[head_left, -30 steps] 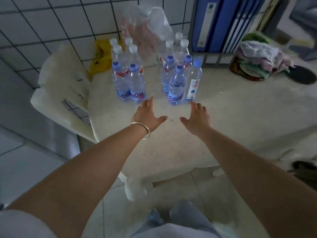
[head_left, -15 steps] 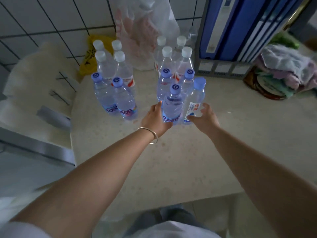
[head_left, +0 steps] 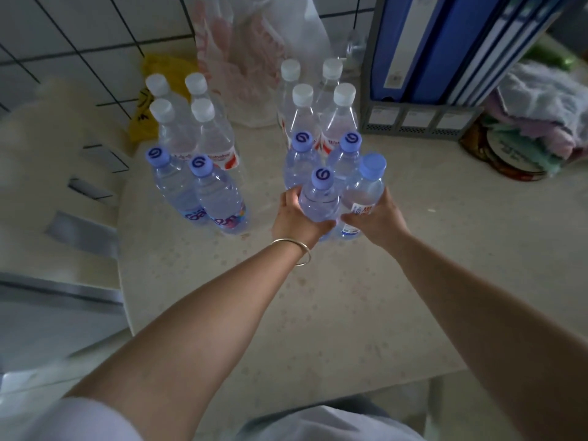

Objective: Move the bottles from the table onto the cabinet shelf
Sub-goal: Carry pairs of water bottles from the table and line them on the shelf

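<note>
Several clear water bottles stand in two clusters on the pale table [head_left: 350,297]. In the right cluster my left hand [head_left: 294,218] wraps a purple-capped bottle [head_left: 319,198] at the front, and my right hand [head_left: 375,218] grips the blue-capped bottle [head_left: 366,189] beside it. Both bottles stand upright on the table, touching each other. Two more purple-capped bottles [head_left: 302,160] and several white-capped ones [head_left: 337,119] stand just behind. The left cluster [head_left: 203,173] holds two purple-capped bottles in front and white-capped ones behind. No cabinet shelf is in view.
Blue binders in a grey rack [head_left: 445,58] stand at the back right, with a heap of cloths [head_left: 541,106] on a round tin further right. A plastic bag [head_left: 251,52] leans on the tiled wall. A pale chair [head_left: 57,173] sits left of the table.
Both hands reached forward from the table's middle to the right cluster and closed round its two front bottles. The camera moved closer over the table.
</note>
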